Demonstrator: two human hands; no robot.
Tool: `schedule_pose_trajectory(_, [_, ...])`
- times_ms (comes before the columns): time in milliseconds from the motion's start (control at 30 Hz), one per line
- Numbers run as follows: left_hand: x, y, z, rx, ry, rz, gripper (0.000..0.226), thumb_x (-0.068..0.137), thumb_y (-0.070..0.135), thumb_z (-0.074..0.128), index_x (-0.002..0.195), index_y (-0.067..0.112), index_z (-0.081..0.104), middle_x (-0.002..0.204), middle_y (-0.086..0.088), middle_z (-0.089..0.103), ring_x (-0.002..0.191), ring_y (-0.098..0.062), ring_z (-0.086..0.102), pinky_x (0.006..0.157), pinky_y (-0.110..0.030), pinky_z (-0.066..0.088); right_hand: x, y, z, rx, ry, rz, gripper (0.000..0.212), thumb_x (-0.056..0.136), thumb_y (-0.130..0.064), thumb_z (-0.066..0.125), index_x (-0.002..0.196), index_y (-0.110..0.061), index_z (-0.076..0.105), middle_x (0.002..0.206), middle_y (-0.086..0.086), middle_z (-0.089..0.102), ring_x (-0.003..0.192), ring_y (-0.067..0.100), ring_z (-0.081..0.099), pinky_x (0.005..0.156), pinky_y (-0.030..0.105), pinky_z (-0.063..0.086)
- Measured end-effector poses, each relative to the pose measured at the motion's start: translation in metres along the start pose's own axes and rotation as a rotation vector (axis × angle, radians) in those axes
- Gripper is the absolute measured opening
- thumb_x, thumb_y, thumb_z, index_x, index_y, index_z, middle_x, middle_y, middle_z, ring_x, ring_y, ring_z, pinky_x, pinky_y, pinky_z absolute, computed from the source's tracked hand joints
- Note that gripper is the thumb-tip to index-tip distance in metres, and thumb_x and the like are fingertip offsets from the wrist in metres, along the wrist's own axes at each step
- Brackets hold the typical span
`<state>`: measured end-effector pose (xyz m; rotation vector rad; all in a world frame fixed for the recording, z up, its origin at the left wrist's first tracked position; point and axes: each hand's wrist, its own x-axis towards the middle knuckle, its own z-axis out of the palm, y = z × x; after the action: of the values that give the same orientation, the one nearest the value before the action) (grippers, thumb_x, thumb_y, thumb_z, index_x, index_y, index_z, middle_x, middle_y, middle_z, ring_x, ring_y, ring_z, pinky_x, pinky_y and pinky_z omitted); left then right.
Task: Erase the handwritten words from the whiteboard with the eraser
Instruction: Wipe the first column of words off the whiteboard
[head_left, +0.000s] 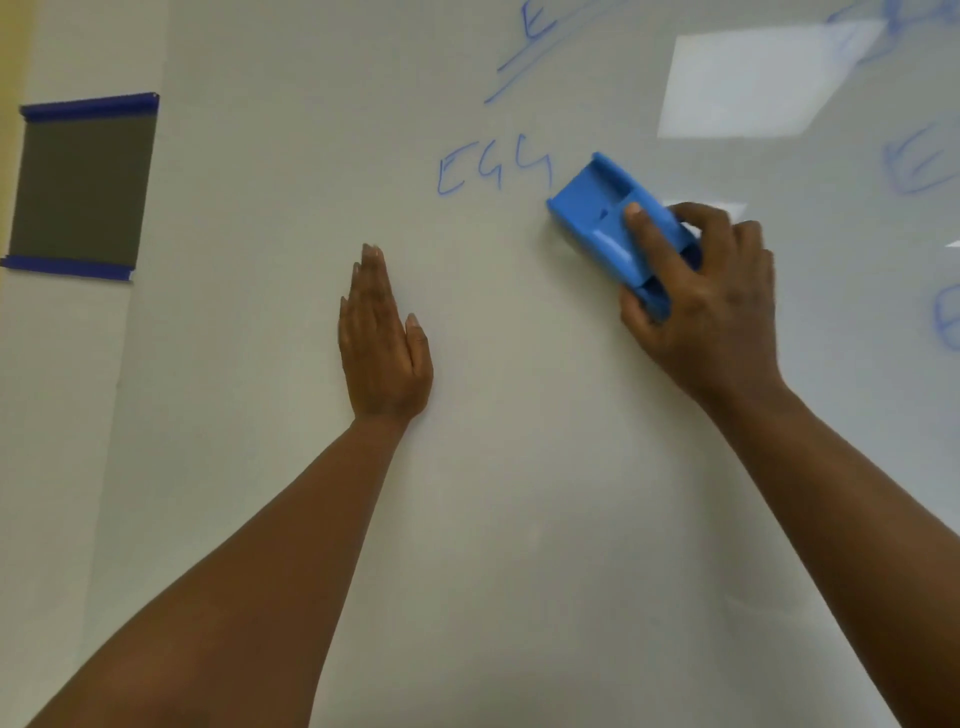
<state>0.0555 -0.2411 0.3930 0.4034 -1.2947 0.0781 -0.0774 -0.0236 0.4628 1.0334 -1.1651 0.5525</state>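
A white whiteboard (519, 467) fills the view. The blue handwritten word "EGG" (493, 169) stands near its upper middle. My right hand (717, 301) grips a blue plastic eraser (608, 218), pressed to the board just right of and slightly below the word, its far end close to the last letter. My left hand (382, 338) lies flat on the board below the word, fingers together, holding nothing. More blue writing shows at the top (535, 31) and along the right edge (919, 161), partly smeared and cut off.
A dark grey sheet (78, 187) is fixed with blue tape strips on the wall left of the board. Bright window reflections (753, 78) lie on the board's upper right. The board's left edge runs near the sheet.
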Motion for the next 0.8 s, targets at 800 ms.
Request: schedule_pose_trajectory(800, [0.046, 0.008, 0.018, 0.023, -0.082, -0.010, 0.065, 0.086, 0.019, 0.028, 0.149, 0.009, 0.013, 0.157, -0.006, 0.014, 0.145, -0.020, 0.009, 0.117, -0.037, 0.000, 0.003, 0.001, 0.008, 0.061, 0.157, 0.027, 0.053, 0.070, -0.008, 0.066, 0.122, -0.001, 0.057, 0.112, 0.028, 0.056, 0.083, 0.042, 0.052, 0.070, 0.046, 0.049])
